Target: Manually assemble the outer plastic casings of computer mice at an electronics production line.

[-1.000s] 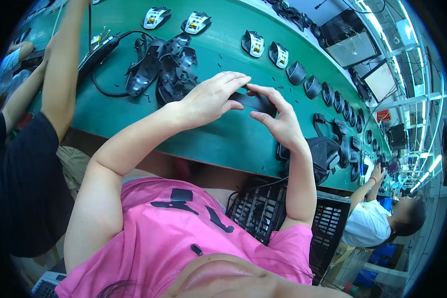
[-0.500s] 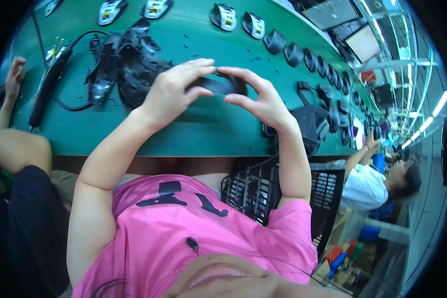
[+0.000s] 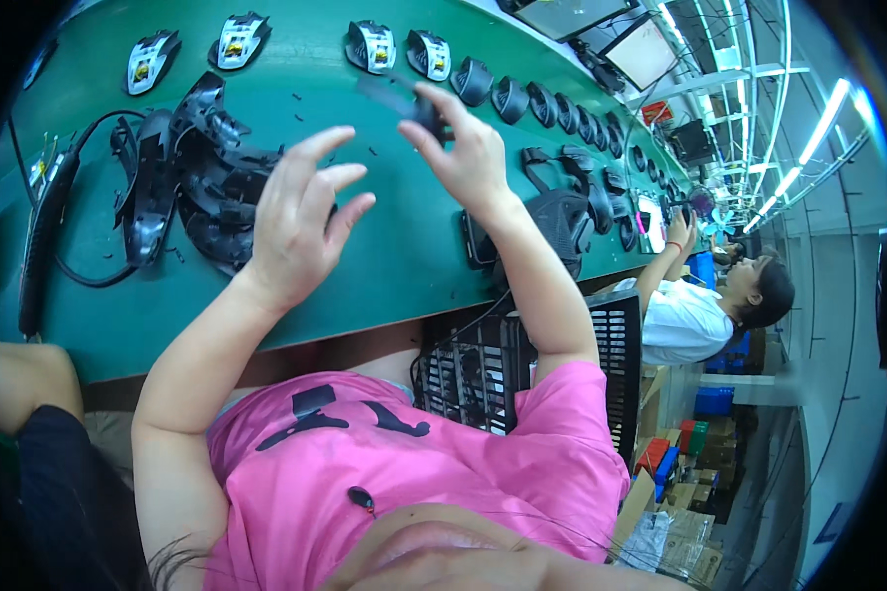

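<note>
My right hand [image 3: 463, 153] is raised over the green belt [image 3: 394, 266] and pinches a small black plastic part [image 3: 404, 98] near the far row of mouse shells. My left hand [image 3: 301, 217] hovers above the belt with its fingers spread and nothing in it. Just left of that hand lies a heap of black mouse shells [image 3: 197, 182]. Several small black screws [image 3: 365, 153] are scattered on the belt between the two hands.
A row of mouse shells [image 3: 493, 84] runs along the belt's far edge. A black cabled tool [image 3: 44, 236] lies at the left. A black crate [image 3: 522, 369] stands below the belt's edge. Another person [image 3: 705, 305] works at the right; someone's arm [image 3: 20, 384] is at the left.
Both hands held a black part together before. Now the left hand has let go and drawn back open, and the right hand has lifted the part farther away.
</note>
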Demonstrator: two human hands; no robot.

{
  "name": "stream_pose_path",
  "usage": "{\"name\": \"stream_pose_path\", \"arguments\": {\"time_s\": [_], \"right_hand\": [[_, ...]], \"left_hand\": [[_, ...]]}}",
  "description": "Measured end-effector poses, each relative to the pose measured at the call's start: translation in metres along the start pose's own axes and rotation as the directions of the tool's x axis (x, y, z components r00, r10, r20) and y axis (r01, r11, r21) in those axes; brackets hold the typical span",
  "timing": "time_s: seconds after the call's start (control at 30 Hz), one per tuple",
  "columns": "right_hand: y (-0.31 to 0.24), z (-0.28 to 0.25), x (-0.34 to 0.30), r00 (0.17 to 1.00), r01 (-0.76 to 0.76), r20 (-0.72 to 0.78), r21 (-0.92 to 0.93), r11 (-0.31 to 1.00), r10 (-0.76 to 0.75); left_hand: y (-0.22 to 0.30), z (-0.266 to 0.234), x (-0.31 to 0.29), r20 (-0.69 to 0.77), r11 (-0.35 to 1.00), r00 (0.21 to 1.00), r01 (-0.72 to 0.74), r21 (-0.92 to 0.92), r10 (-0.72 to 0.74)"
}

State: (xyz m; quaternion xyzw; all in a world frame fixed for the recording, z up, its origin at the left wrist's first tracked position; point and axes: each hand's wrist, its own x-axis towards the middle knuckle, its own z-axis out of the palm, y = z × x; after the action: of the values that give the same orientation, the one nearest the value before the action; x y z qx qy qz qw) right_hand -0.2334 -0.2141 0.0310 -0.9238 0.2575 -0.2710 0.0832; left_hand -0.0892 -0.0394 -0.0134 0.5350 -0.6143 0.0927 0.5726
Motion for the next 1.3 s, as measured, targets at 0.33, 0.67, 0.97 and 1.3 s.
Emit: {"name": "stream_pose_path", "arguments": {"time_s": [0.33,0.67,0.97,1.3], "right_hand": [[0.115,0.041,0.136,0.817,-0.574,-0.159,-0.127,0.809,0.554],[0.148,0.094,0.116,0.914,-0.377,0.000,-0.368,0.850,0.405],[0.176,0.068,0.107,0.730,-0.620,0.069,0.485,0.616,0.680],[-0.002,-0.026,0.030,0.883,-0.450,0.255,0.698,0.557,0.395]], "left_hand": [[0.010,0.012,-0.009,0.090,0.991,0.994,-0.057,-0.122,0.069],[0.013,0.010,-0.007,0.098,0.986,0.992,-0.060,-0.154,0.075],[0.009,0.010,-0.008,0.032,0.985,0.995,-0.086,-0.151,0.092],[0.015,0.007,-0.012,0.318,0.542,0.870,0.485,-0.687,-0.376]]}}
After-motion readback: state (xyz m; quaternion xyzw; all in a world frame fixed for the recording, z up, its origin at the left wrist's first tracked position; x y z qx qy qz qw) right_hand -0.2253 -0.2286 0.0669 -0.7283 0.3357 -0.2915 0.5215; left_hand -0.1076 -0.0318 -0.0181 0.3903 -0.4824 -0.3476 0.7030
